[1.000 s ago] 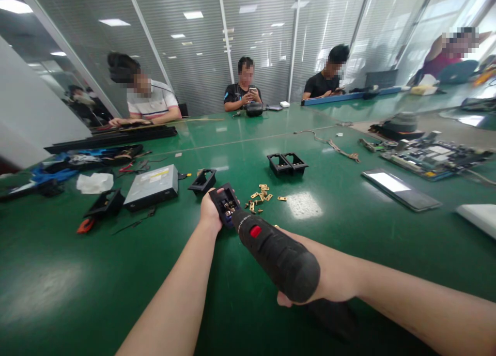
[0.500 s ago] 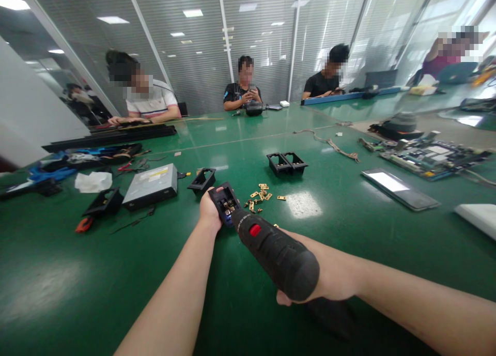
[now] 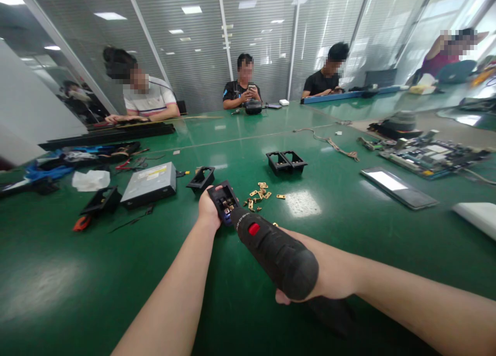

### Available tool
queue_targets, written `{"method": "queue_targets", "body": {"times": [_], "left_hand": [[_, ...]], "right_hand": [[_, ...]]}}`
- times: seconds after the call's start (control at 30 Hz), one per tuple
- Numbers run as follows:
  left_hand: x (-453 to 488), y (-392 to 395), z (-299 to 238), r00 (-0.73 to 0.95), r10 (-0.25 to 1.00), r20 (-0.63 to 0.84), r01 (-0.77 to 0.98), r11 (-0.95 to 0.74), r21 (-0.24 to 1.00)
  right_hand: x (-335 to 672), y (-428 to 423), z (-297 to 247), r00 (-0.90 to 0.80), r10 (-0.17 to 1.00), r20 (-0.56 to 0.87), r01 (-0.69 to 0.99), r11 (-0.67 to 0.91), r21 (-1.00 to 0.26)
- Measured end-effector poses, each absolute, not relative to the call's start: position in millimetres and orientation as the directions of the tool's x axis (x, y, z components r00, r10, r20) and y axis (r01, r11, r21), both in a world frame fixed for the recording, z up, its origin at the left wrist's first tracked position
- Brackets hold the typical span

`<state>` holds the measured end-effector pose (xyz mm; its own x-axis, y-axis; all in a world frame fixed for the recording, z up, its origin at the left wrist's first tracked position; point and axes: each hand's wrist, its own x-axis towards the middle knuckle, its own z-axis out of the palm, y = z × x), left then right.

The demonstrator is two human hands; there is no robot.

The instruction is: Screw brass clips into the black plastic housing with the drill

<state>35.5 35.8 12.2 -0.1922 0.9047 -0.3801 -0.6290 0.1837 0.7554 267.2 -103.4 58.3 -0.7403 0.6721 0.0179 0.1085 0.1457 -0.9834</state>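
Observation:
My left hand (image 3: 209, 210) is closed around a black plastic socket housing (image 3: 223, 196) with brass-coloured metal parts inside, held tilted over the table. In my right hand (image 3: 306, 263) is a black cordless drill (image 3: 275, 252) with a red switch on top. Its nose points into the housing; the bit's tip is hard to make out. Most of my right fingers are hidden behind the drill. Just beyond lies a scatter of small brass plates and screws (image 3: 260, 193). Another black housing (image 3: 200, 179) sits beside my left hand, and a pair of them (image 3: 287, 162) stands farther back.
On the left lie a metal disc drive (image 3: 149, 185), one more black housing (image 3: 101, 201) and a white tissue (image 3: 91, 181). To the right are a flat grey device (image 3: 399, 187) and a circuit board (image 3: 436, 149). Several people sit along the far side of the green table (image 3: 135, 283).
My hands, the housing and the drill stay almost as they were. The view has shifted very slightly. Across the table, a person's phone is tilted a little differently.

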Motion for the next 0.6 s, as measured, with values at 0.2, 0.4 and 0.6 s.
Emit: {"method": "queue_targets", "body": {"times": [0.2, 0.4, 0.6], "left_hand": [[35.3, 35.9, 11.5, -0.191, 0.908, -0.373, -0.630, 0.178, 0.756], [35.8, 35.3, 12.0, -0.183, 0.910, -0.371, -0.640, 0.177, 0.748], [36.2, 34.8, 12.7, -0.178, 0.910, -0.375, -0.641, 0.182, 0.746]], "right_hand": [[267.5, -101.9, 62.7, -0.747, 0.663, 0.038, 0.108, 0.177, -0.978], [267.8, -101.1, 60.9, -0.740, 0.670, 0.059, 0.112, 0.209, -0.971], [267.4, -101.9, 60.8, -0.745, 0.666, 0.045, 0.108, 0.187, -0.976]]}}
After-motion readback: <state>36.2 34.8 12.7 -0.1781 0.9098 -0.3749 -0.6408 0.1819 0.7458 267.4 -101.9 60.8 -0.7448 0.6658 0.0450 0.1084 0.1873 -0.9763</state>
